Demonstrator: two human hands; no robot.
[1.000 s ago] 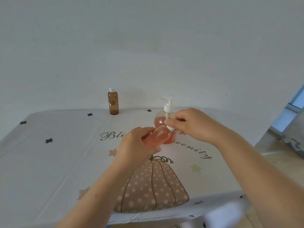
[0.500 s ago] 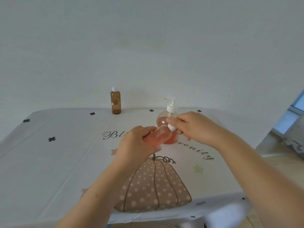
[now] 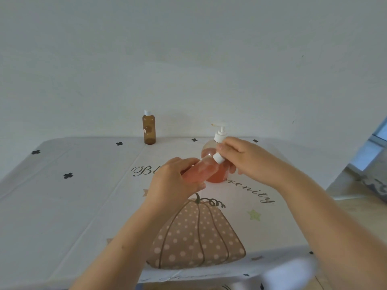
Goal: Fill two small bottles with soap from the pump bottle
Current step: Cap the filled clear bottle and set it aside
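Head view. A table (image 3: 62, 206) under a white cloth printed with small dark clovers stood against a pale wall (image 3: 188, 49). At the far left-centre edge of the table an amber bottle (image 3: 149, 128) with a white cap stood upright, well apart from both hands. Nearer the viewer, the left hand (image 3: 171, 185) was wrapped around the lower part of a small clear bottle (image 3: 201, 169) filled with pink soap, holding it above the cloth and tilted, neck pointing up and to the right. The white cap (image 3: 218, 158) sat on that neck. Directly behind the small bottle, the pump bottle (image 3: 217, 176) rested upright on the table, its round body partly filled with orange-pink soap and its white pump head (image 3: 219, 132) rising above the hands; its spout pointed left. The right hand (image 3: 247, 160) had its thumb and fingertips pinched on the white cap, the remaining fingers curled beneath. Below the hands a spotted pumpkin print (image 3: 196, 233) and cursive lettering marked the cloth. At the far right, a strip of floor (image 3: 356, 216) and part of a window frame (image 3: 374, 143) were visible.
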